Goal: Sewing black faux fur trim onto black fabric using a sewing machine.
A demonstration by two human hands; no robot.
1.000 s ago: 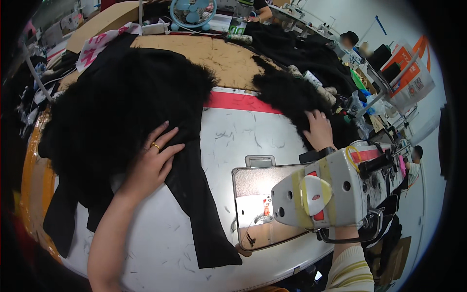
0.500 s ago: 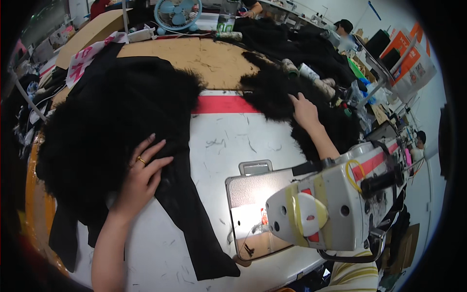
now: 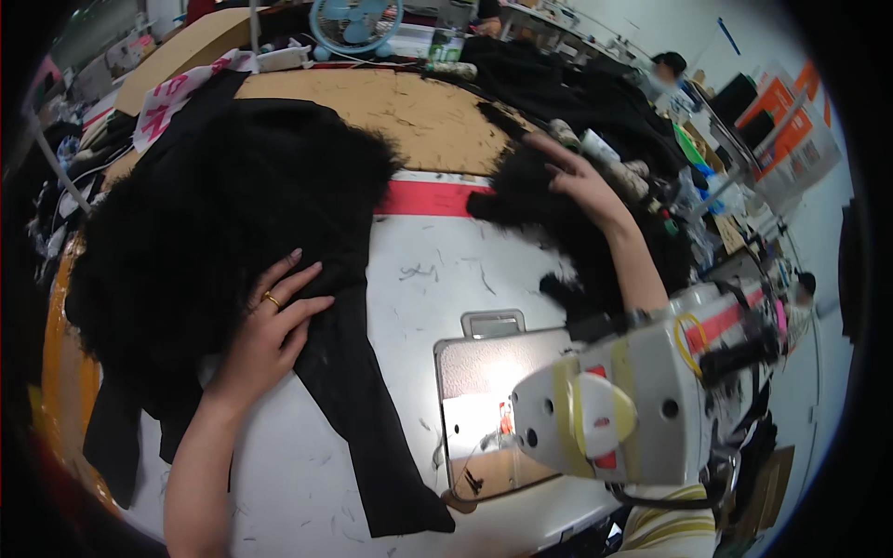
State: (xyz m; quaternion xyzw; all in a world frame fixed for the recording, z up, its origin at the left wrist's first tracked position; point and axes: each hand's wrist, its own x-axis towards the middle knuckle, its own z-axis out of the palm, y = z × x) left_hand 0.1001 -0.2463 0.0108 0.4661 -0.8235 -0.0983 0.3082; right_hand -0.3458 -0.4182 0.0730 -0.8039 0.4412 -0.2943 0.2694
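Note:
A black garment with thick black fur covers the left half of the white table, and a flat black cloth strip hangs from it toward the near edge. My left hand, a ring on one finger, lies on the cloth at the fur's right side with its fingers spread. On the right, my right hand is over a heap of loose black fur pieces. Its fingers stretch toward the far left, and nothing shows in its grasp. The undersides of its fingers are hidden.
A sewing machine head stands at the near right, beside its shiny metal bed plate. Thread cones and clutter line the right side. A blue fan stands at the back; co-workers sit beyond.
My right hand has moved farther away across the fur heap, its fingers now more extended. The fur pieces there have shifted. My left hand stays on the garment.

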